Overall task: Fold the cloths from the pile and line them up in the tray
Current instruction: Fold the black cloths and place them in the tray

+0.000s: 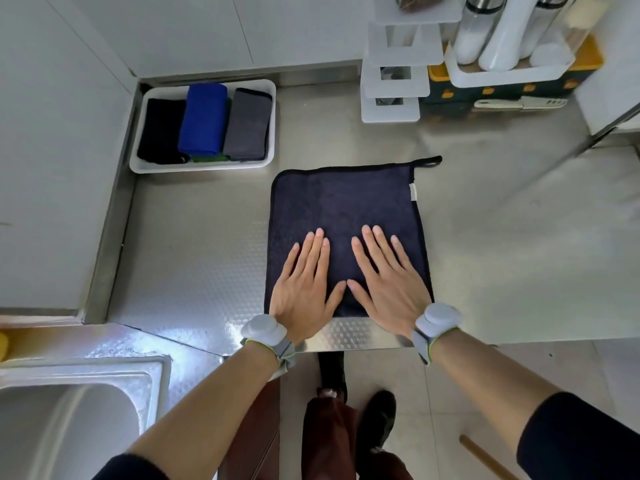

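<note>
Both palms, left hand and right hand, press flat with straight fingers, gripping nothing, on the dark cloth, seemingly smoothing it before folding for the tray.

Kitchen, embossed stainless-steel counter against white wall panels, steel sink at eight o'clock, steel-topped clear bottles in a rack at one o'clock, tiled floor at five o'clock
</note>
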`<state>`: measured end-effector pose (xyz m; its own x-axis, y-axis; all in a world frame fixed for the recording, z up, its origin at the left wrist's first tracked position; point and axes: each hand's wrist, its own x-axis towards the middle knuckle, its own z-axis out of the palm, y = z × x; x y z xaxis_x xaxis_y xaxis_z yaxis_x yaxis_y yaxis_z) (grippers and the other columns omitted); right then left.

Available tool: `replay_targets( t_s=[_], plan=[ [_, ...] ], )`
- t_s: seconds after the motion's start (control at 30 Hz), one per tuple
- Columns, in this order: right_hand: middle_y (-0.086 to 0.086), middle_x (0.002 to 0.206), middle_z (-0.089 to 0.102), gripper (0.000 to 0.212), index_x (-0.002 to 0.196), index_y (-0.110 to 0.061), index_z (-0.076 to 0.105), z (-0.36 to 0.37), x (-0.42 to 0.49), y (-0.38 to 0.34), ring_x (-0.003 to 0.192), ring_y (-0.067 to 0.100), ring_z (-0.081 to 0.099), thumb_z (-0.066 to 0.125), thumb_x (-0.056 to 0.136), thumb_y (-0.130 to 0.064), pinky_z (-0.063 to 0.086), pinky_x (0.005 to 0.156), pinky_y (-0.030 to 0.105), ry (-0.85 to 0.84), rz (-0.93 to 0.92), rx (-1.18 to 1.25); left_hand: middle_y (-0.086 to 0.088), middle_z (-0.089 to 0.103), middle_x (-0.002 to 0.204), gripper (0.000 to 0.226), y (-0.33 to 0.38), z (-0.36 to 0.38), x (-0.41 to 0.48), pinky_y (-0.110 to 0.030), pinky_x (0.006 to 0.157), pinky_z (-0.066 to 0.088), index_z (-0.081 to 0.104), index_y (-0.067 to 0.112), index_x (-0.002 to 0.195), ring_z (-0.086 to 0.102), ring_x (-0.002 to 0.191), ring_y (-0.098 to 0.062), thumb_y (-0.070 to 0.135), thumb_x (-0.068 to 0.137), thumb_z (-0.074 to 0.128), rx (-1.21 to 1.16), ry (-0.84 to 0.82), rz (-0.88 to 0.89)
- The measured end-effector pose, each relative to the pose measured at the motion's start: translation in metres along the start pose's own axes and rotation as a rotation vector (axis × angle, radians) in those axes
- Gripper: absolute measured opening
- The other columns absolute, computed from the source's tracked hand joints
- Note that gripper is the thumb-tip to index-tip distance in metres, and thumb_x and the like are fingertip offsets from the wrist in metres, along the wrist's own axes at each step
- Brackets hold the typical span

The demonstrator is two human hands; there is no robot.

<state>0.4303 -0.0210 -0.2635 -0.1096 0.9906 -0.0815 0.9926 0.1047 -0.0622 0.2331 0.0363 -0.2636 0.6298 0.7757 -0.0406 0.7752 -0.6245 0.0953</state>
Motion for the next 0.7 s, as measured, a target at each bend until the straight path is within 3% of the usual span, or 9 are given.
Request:
replay_targets(
  t_s=[0.17, 0.4, 0.5, 0.57, 0.7],
  plan=[
    [0.015, 0.168, 0.001, 0.084, 0.16, -0.008, 0.007, -0.002, -0.02, 0.031, 0.156, 0.031, -0.001, 0.024, 0.1, -0.065, 0.017, 0.124, 0.051, -0.024, 0.025, -0.025, -0.009, 0.008, 0.169, 0.106, -0.017, -0.002, -0.015, -0.048, 0.125, 0.018, 0.013, 0.005, 0.16, 0.005, 0.157, -0.022, 0.081, 0.09, 0.035, 0.017, -0.005, 0.024],
    [0.019, 0.167, -0.001, 0.096, 0.159, -0.004, 0.005, -0.014, -0.032, 0.029, 0.156, 0.032, -0.005, 0.022, 0.096, -0.074, 0.014, 0.125, 0.049, -0.095, 0.038, -0.015, -0.009, 0.002, 0.169, 0.115, -0.027, -0.016, -0.03, -0.048, 0.127, 0.013, 0.011, 0.005, 0.16, -0.001, 0.157, -0.022, 0.089, 0.084, 0.031, 0.043, -0.116, 0.041],
    [0.017, 0.167, 0.0, 0.095, 0.158, -0.002, 0.008, -0.023, -0.041, 0.029, 0.156, 0.03, -0.003, 0.025, 0.097, -0.072, 0.012, 0.127, 0.046, -0.086, 0.011, 0.027, -0.007, 0.001, 0.17, 0.107, -0.027, -0.025, -0.03, -0.047, 0.126, 0.014, 0.013, 0.006, 0.16, -0.002, 0.157, -0.02, 0.084, 0.089, 0.034, 0.018, -0.123, 0.153],
    [0.017, 0.167, 0.007, 0.083, 0.158, -0.001, 0.014, -0.03, -0.039, 0.032, 0.156, 0.03, 0.003, 0.031, 0.101, -0.06, 0.017, 0.126, 0.042, -0.056, 0.082, 0.115, -0.002, 0.004, 0.17, 0.096, -0.021, -0.031, -0.026, -0.043, 0.127, 0.015, 0.017, 0.009, 0.16, -0.001, 0.157, -0.015, 0.076, 0.094, 0.036, -0.051, -0.109, 0.178],
    [0.016, 0.146, 0.042, 0.059, 0.149, -0.001, 0.039, -0.048, -0.004, 0.049, 0.135, 0.035, 0.04, 0.046, 0.101, -0.036, 0.036, 0.113, 0.041, 0.075, 0.253, 0.224, -0.001, 0.014, 0.169, 0.065, -0.002, -0.042, 0.007, -0.038, 0.124, 0.024, 0.03, 0.01, 0.156, 0.012, 0.156, -0.015, 0.049, 0.105, 0.036, -0.134, -0.041, 0.175]
  ],
)
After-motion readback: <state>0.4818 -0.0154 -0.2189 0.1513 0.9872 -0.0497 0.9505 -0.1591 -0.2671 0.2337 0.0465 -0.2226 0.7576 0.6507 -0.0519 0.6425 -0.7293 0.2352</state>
